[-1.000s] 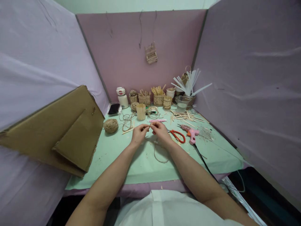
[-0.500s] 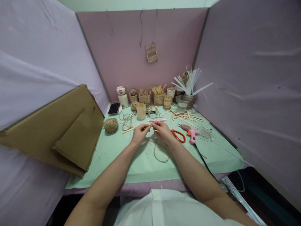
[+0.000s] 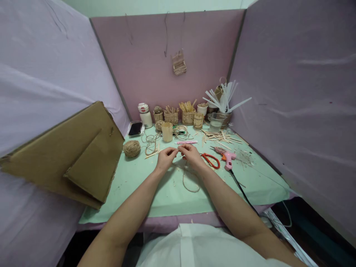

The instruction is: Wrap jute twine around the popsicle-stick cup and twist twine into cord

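My left hand [image 3: 166,158] and my right hand [image 3: 191,154] meet above the middle of the table, fingertips pinched almost together. A thin strand of twine [image 3: 191,191] trails in a loop on the cloth below them and leads up toward my fingers. What exactly sits between the fingertips is tiny and mostly covered. Red-handled scissors [image 3: 211,161] lie beside my right hand, partly under it. Just beyond the hands is a pink pen-like tool [image 3: 187,142]. A pale, open cylinder [image 3: 167,132] stands behind it.
A ball of twine [image 3: 131,148] lies at left, near a large cardboard piece [image 3: 83,159]. At right rests a pink glue gun [image 3: 228,159] with a black cord. Loose wooden sticks [image 3: 222,137], stick-filled baskets [image 3: 188,117], a white bottle [image 3: 145,116] and a phone [image 3: 135,128] line the back.
Both hands stay pinched together at nearly the same spot, with only slight finger movement. The whole view has shifted a little; nothing else on the table has moved.
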`<state>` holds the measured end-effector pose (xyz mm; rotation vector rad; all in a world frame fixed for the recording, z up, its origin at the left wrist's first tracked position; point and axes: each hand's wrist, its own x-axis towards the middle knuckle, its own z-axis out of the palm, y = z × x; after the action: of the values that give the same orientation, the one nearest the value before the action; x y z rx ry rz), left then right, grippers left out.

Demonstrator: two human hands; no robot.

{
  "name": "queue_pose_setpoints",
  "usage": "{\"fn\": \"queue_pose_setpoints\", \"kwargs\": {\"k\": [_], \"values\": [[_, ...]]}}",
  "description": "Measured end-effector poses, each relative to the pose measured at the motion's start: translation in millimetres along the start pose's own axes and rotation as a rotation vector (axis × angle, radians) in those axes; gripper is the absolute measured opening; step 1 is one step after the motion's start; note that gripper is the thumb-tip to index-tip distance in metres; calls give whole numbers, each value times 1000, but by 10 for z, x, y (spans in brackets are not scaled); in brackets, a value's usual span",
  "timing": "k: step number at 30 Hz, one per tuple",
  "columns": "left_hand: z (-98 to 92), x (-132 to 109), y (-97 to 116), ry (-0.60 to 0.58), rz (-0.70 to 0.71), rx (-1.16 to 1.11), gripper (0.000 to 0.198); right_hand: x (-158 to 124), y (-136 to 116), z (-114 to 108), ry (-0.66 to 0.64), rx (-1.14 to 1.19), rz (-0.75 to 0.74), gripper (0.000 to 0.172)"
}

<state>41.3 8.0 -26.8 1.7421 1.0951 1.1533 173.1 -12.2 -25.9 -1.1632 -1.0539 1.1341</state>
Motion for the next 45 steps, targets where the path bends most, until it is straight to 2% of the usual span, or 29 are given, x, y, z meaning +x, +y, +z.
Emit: {"fn": "queue_pose_setpoints", "kwargs": {"k": [5, 14, 19, 25, 34, 41, 45], "values": [[11, 7, -31, 22, -12, -25, 23, 0, -1, 7, 15, 0, -21, 22], [37, 27, -97, 80, -35, -131, 21, 35, 67, 6, 83, -192, -170, 21], [36, 20, -83, 76, -85, -191, 19, 43, 84, 4, 75, -221, -171, 20], [55, 29, -96, 96, -203, -369, 20, 60, 117, 5, 24, -178, -144, 25], [35, 43, -59, -27, -265, -589, 20, 16, 68, 21, -10, -122, -98, 25], [44, 50, -102, 30, -242, -519, 22, 22, 66, 19, 170, -336, -429, 8], [44, 52, -116, 91, -199, -448, 23, 0, 69, 24, 170, -432, -478, 13]]}}
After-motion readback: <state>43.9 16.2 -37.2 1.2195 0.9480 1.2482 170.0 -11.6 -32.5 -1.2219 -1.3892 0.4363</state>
